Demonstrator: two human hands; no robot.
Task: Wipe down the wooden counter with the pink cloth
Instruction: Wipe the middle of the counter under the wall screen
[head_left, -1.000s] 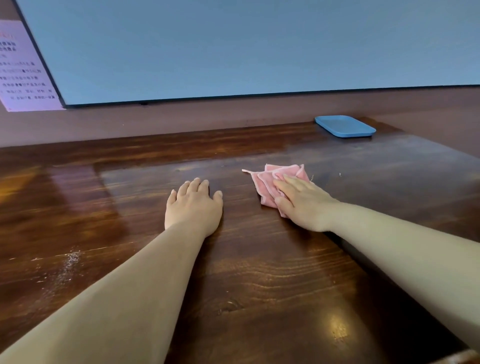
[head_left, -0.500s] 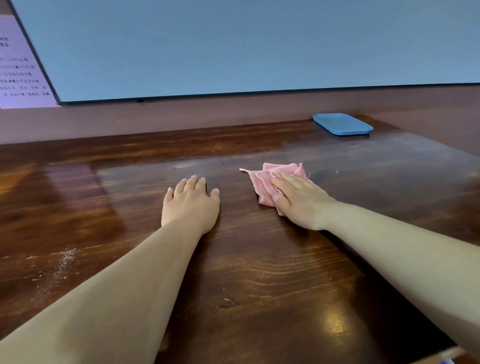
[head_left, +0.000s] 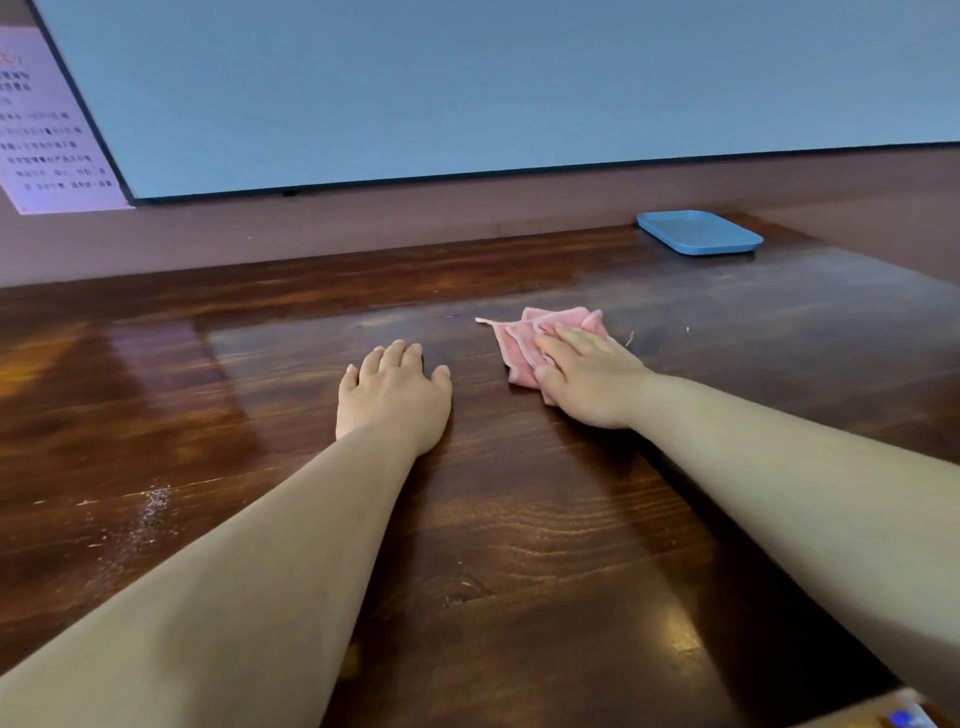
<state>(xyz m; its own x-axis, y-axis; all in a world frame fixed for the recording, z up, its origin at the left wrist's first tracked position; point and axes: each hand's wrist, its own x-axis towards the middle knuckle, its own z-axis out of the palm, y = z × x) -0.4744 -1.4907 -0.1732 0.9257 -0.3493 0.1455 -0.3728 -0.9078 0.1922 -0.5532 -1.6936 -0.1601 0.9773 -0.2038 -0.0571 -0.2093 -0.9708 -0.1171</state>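
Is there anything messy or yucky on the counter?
Yes. A whitish, powdery smear marks the counter near its left front, left of the left arm. Tiny pale crumbs lie just right of the cloth. Neither has been wiped away yet.

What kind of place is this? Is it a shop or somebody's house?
Probably a shop or service counter, not a home, though I can't be sure. There's a long wooden counter, a small blue tray at its far edge, and a printed notice posted beside a big board behind it.

Glossy grained wooden counter (head_left: 519, 545), soft pink cloth (head_left: 524, 338), smooth blue tray (head_left: 698, 234)
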